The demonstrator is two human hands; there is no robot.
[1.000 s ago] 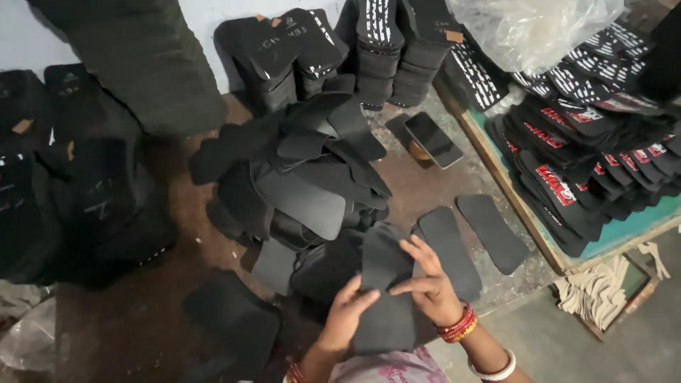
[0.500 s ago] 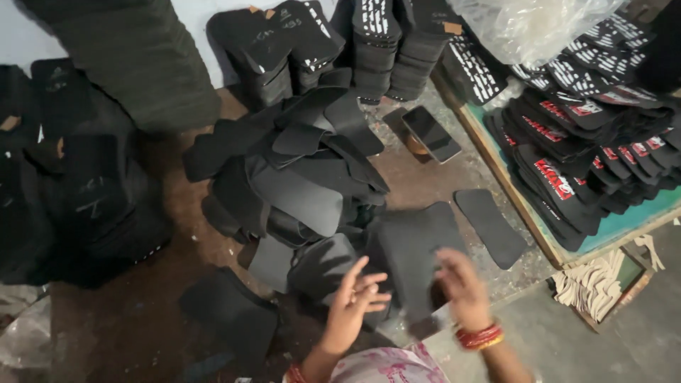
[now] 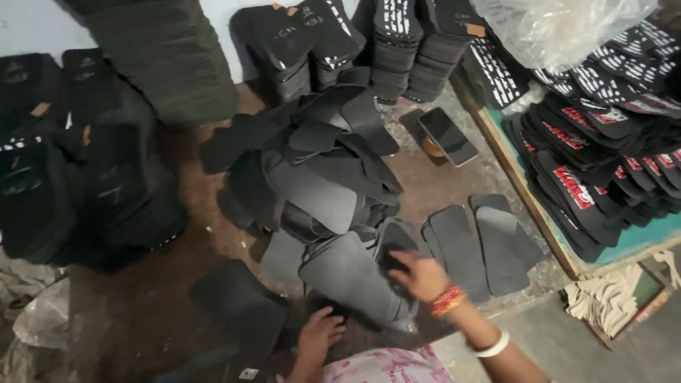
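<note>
From my head camera, looking down, my right hand lies palm-down on the near edge of the loose heap of black sole cut-outs, its fingers spread flat over a dark piece there — pressing rather than gripping, as far as I can see. My left hand is lower, close to my body, fingers curled down against the underside edge of a big grey sole sheet that slopes toward me off the heap; whether it has truly pinched that sheet I cannot tell. The heap sits on the brown floor in front of me, pieces lying crossed and tilted over one another. Just right of my right hand lie a few flat soles side by side, touching at their edges. Beyond them, a dark phone rests on the floor near the far stacks. To the right a low bench with a wooden edge carries rows of black soles with red and white prints, overlapping like tiles, and a clear plastic bag lies above them. On the left, tall dark stacks of soles crowd in, and more stacks stand along the pale wall at the back. A lone dark piece lies on the floor left of my left hand — near it, not touching.
</note>
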